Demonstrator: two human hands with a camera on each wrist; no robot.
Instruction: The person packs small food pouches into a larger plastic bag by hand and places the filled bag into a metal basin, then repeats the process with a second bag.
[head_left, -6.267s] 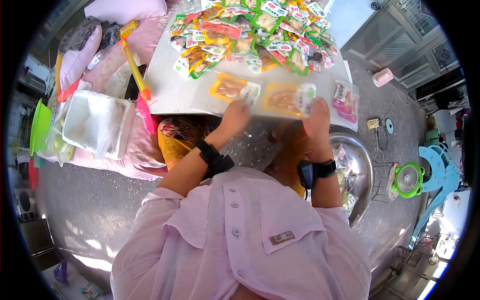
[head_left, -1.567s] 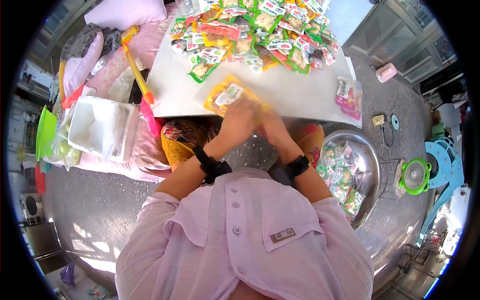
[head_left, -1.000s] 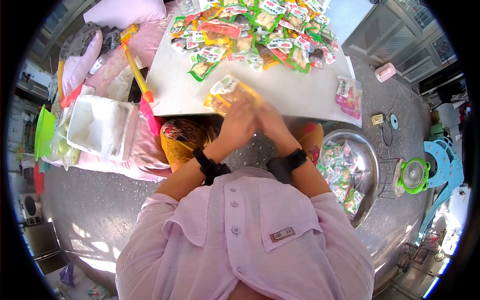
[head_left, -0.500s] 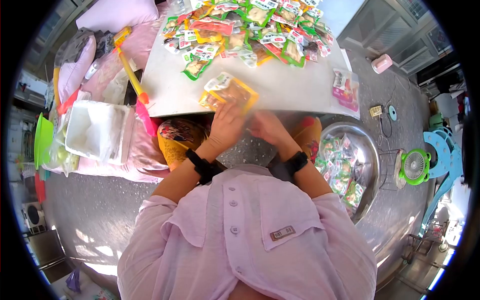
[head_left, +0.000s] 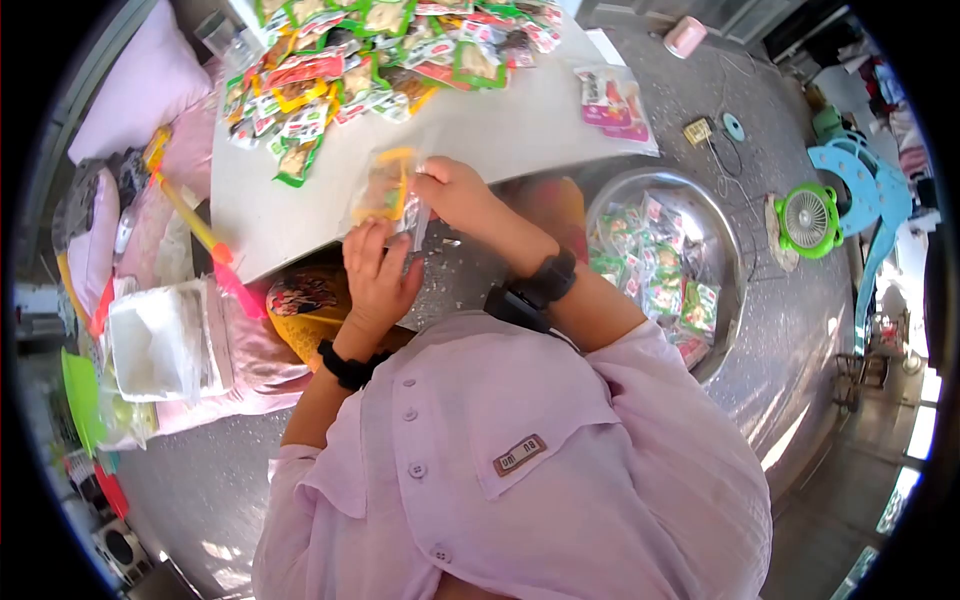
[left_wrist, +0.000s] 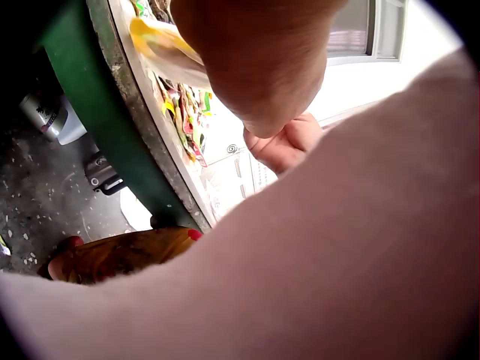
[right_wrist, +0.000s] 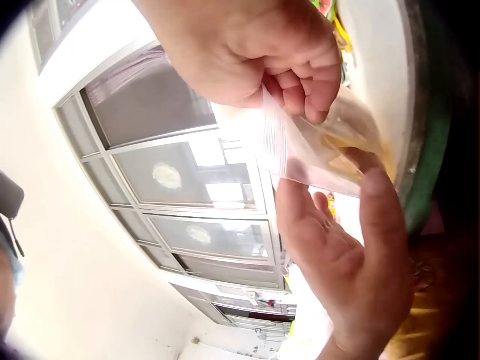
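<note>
A clear bag with a yellow-edged packet (head_left: 388,190) inside it is held over the table's near edge. My right hand (head_left: 458,195) pinches the bag's right side; in the right wrist view its curled fingers grip the clear plastic (right_wrist: 274,142). Below, my left hand (head_left: 378,278) has its thumb and fingers around the bag's near edge, and in the right wrist view the left hand (right_wrist: 349,251) reaches up to the same bag. The left wrist view shows part of the yellow-edged packet (left_wrist: 161,41), mostly hidden by a blurred hand or wrist.
Many colourful packets (head_left: 365,70) are heaped at the table's (head_left: 520,140) far side. Pink-and-clear bags (head_left: 612,105) lie at its right. A metal basin (head_left: 735,255) with packets stands on the floor at right, a white foam box (head_left: 160,340) at left.
The view has turned to the right. The yellow-edged packet, earlier on or over the table near the left hand, is now inside a clear bag between both hands. The right hand has taken hold of the bag.
</note>
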